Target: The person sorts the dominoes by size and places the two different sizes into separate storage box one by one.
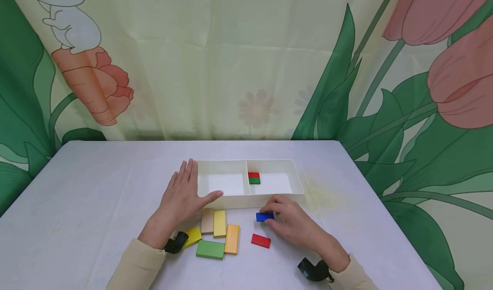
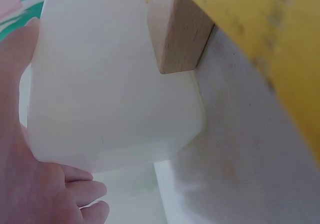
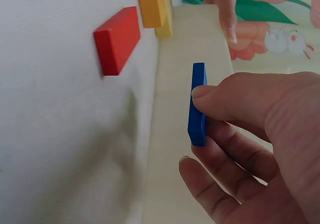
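Note:
A white two-part box [image 1: 235, 202] stands on the table. My left hand [image 1: 179, 200] rests against its left end with straight fingers, the thumb over the front rim. Thumb and fingers of my right hand [image 1: 290, 221] pinch a blue block [image 1: 264, 216] just in front of the box; in the right wrist view, the blue block [image 3: 198, 119] is held above the table. Inside the right compartment, a red block [image 1: 253, 175] and a green block [image 1: 254, 180] lie side by side against the divider. A loose red block [image 1: 261, 240] lies on the table near my right hand.
In front of the box lie a plain wooden block [image 1: 207, 221], a yellow block [image 1: 219, 224], an orange block [image 1: 232, 239] and a green block [image 1: 210, 249]. Another yellow block [image 1: 193, 237] is partly behind my left wrist. A printed curtain [image 1: 215, 67] hangs behind the table.

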A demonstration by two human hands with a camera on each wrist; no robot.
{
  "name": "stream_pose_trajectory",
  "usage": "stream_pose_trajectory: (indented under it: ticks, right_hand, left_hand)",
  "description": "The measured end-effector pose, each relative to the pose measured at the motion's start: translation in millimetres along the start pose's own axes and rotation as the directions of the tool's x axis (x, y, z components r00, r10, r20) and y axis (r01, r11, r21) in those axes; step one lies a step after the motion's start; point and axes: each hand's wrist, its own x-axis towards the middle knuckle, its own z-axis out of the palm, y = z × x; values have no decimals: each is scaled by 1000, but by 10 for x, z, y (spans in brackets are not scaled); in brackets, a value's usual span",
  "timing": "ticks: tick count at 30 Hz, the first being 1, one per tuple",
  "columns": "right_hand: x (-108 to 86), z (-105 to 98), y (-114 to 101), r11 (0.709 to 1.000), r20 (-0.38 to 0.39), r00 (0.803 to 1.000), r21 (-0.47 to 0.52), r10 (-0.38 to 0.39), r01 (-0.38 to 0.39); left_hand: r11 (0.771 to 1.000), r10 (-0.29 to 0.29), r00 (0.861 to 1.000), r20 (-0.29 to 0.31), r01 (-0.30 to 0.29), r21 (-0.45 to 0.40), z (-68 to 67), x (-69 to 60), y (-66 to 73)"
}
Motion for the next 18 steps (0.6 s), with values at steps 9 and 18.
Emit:
stream_pose_trajectory:
  ticks: [9, 18]
  right_hand:
    - [71, -118, -55, 1000, -14, 1000, 16, -24, 24]
    - [140, -216, -71, 999, -36, 998, 17, -51, 52]
  left_hand:
    - [1000, -4, 1000, -3, 4, 8, -12, 2, 17]
    - [1000, 6, 1000, -8, -6, 9, 1, 4, -2]
